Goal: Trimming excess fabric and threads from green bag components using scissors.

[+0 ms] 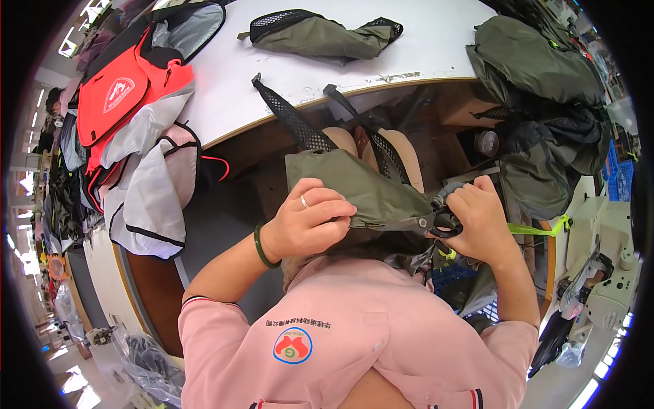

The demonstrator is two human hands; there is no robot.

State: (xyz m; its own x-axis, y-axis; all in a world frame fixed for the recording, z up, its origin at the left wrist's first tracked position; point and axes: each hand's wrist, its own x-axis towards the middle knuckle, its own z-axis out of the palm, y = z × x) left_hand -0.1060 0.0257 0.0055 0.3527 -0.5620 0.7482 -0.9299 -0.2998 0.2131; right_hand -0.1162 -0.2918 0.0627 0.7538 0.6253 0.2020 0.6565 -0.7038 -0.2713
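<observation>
An olive-green fabric bag (361,187) lies across my lap, its two black mesh straps (293,119) stretched away from me, one reaching the table edge. My left hand (313,218) is closed on the bag's near left part, fingers curled over the cloth. In my right hand (480,221) are black-handled scissors (446,221), held at the bag's right end. Their blades lie against the fabric edge, and I cannot make out whether they are apart.
Another olive piece with mesh (320,35) rests on the white table (235,82). Red and grey bags (129,102) are heaped at left, olive bags (545,61) at right. A sewing machine (606,293) stands far right, near a yellow-green strap (538,229).
</observation>
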